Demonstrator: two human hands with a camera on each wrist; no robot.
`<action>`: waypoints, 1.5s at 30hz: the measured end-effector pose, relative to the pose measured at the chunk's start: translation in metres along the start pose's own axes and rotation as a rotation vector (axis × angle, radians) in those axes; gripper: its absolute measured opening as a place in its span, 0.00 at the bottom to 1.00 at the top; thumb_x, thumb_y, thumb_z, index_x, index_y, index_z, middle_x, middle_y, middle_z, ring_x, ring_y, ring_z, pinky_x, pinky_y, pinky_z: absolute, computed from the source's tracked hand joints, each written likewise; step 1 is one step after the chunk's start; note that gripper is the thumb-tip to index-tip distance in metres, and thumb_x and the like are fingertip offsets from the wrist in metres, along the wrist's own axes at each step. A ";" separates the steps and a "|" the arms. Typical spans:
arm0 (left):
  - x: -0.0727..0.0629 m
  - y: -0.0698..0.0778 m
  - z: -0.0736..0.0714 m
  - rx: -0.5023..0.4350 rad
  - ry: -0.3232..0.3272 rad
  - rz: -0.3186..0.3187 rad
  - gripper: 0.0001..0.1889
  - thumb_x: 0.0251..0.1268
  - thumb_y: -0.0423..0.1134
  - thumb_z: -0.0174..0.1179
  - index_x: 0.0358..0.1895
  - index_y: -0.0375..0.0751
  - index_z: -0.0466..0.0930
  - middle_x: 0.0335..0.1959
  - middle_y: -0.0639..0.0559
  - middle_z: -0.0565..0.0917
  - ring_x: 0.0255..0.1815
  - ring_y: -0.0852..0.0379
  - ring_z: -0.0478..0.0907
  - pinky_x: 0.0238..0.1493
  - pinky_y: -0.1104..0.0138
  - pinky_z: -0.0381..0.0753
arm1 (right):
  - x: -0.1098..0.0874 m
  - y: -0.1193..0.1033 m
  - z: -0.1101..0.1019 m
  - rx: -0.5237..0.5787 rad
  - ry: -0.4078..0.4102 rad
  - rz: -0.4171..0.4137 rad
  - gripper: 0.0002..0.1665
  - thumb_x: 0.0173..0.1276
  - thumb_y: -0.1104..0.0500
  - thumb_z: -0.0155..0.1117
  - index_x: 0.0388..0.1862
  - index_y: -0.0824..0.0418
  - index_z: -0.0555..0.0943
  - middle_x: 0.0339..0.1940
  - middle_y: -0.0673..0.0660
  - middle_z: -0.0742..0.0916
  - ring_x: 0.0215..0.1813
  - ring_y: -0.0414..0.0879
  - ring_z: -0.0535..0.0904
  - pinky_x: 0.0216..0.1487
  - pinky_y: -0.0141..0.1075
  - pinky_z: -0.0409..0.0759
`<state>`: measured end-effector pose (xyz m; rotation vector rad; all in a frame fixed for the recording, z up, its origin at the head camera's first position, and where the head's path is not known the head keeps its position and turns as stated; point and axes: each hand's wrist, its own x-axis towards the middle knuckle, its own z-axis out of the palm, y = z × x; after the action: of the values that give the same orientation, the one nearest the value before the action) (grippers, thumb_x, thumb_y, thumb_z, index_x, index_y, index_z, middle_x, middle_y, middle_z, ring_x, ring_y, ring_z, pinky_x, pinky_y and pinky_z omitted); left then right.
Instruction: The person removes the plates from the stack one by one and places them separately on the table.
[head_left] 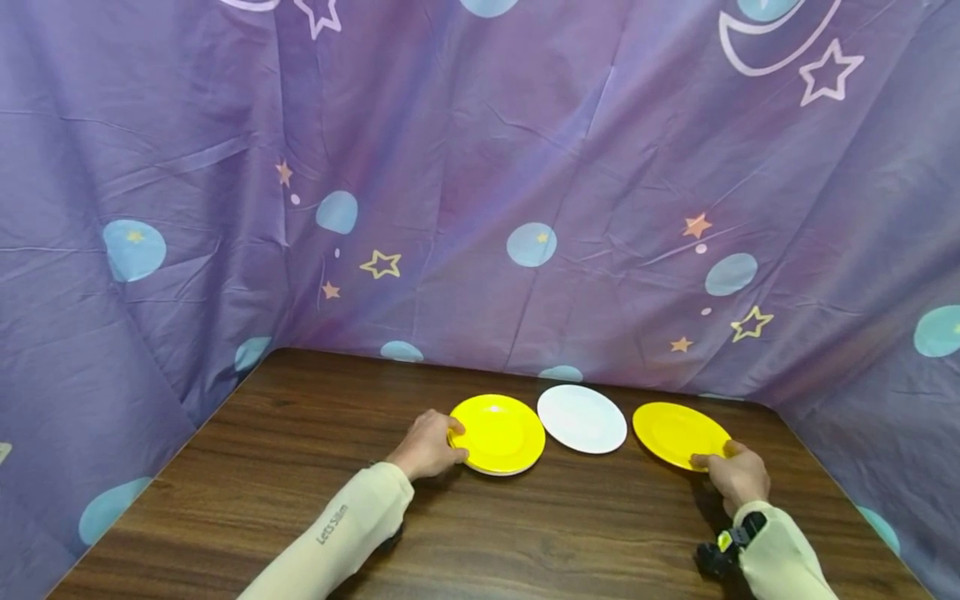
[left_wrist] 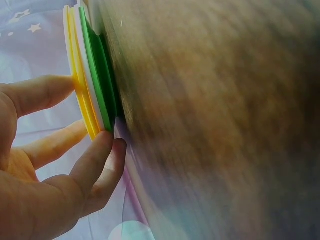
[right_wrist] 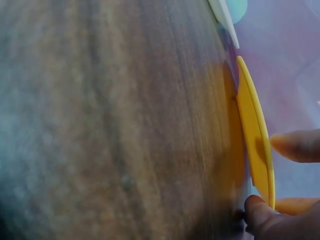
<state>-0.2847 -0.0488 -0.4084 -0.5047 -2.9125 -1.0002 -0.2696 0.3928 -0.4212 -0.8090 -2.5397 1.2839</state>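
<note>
At mid-table my left hand point(head_left: 429, 446) grips the near-left rim of a stack of plates point(head_left: 498, 433). The left wrist view has its fingers spread along that rim, yellow rims point(left_wrist: 82, 95) uppermost, a white one below them and a green plate point(left_wrist: 100, 75) at the bottom. Over on the right, my right hand point(head_left: 738, 477) pinches the near-right rim of a yellow plate point(head_left: 678, 432). This plate is raised from the table on the hand's side; whether its far edge touches the wood I cannot tell.
Between the stack and the yellow plate lies a white plate point(head_left: 582, 418), close to the stack. All stand towards the back of a brown wooden table point(head_left: 570, 533). A purple patterned cloth point(head_left: 450, 192) hangs behind the table and along both sides.
</note>
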 end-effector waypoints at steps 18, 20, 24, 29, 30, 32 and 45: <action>-0.002 0.000 0.000 -0.014 -0.002 -0.004 0.19 0.55 0.36 0.71 0.50 0.31 0.86 0.49 0.38 0.86 0.55 0.42 0.77 0.63 0.49 0.73 | 0.000 0.000 -0.001 -0.090 -0.011 0.000 0.51 0.59 0.59 0.68 0.75 0.78 0.56 0.72 0.82 0.64 0.71 0.75 0.59 0.76 0.61 0.59; -0.002 0.000 0.000 -0.015 0.000 -0.004 0.19 0.55 0.36 0.71 0.50 0.31 0.86 0.49 0.38 0.86 0.55 0.42 0.76 0.63 0.49 0.73 | 0.000 0.000 -0.001 -0.116 -0.017 -0.010 0.51 0.59 0.58 0.68 0.74 0.79 0.57 0.71 0.82 0.65 0.70 0.75 0.61 0.75 0.61 0.59; 0.000 0.000 0.000 -0.011 0.004 -0.005 0.19 0.55 0.36 0.71 0.50 0.31 0.86 0.49 0.38 0.85 0.54 0.42 0.77 0.62 0.49 0.74 | 0.002 -0.002 -0.001 -0.161 -0.027 -0.038 0.51 0.58 0.57 0.68 0.74 0.79 0.57 0.71 0.81 0.66 0.68 0.75 0.62 0.73 0.62 0.61; 0.000 0.001 -0.001 -0.012 0.001 -0.007 0.19 0.55 0.36 0.71 0.50 0.31 0.85 0.49 0.38 0.85 0.55 0.41 0.76 0.62 0.49 0.74 | 0.003 -0.002 -0.002 -0.171 -0.026 -0.046 0.52 0.57 0.58 0.68 0.74 0.78 0.57 0.71 0.81 0.66 0.68 0.75 0.62 0.73 0.62 0.61; -0.001 0.001 -0.001 -0.013 0.002 -0.007 0.19 0.55 0.36 0.71 0.50 0.31 0.86 0.49 0.38 0.85 0.55 0.41 0.76 0.62 0.49 0.74 | 0.003 -0.002 -0.002 -0.171 -0.027 -0.044 0.52 0.57 0.58 0.68 0.75 0.78 0.56 0.71 0.81 0.66 0.69 0.76 0.62 0.73 0.62 0.62; -0.001 0.001 -0.001 -0.012 0.003 -0.007 0.19 0.55 0.36 0.71 0.50 0.31 0.86 0.49 0.38 0.85 0.55 0.41 0.77 0.63 0.49 0.74 | 0.003 -0.003 -0.002 -0.166 -0.025 -0.040 0.52 0.57 0.58 0.68 0.75 0.77 0.57 0.71 0.81 0.66 0.69 0.75 0.62 0.73 0.62 0.62; -0.002 -0.002 0.001 0.018 0.040 0.066 0.18 0.54 0.36 0.70 0.47 0.30 0.86 0.46 0.38 0.88 0.54 0.40 0.78 0.60 0.51 0.75 | 0.001 -0.009 -0.006 -0.203 -0.003 -0.076 0.47 0.59 0.56 0.68 0.73 0.73 0.62 0.70 0.80 0.68 0.67 0.77 0.63 0.69 0.64 0.63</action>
<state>-0.2834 -0.0506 -0.4106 -0.5692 -2.8477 -0.9635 -0.2720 0.3933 -0.4104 -0.7398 -2.7062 1.0181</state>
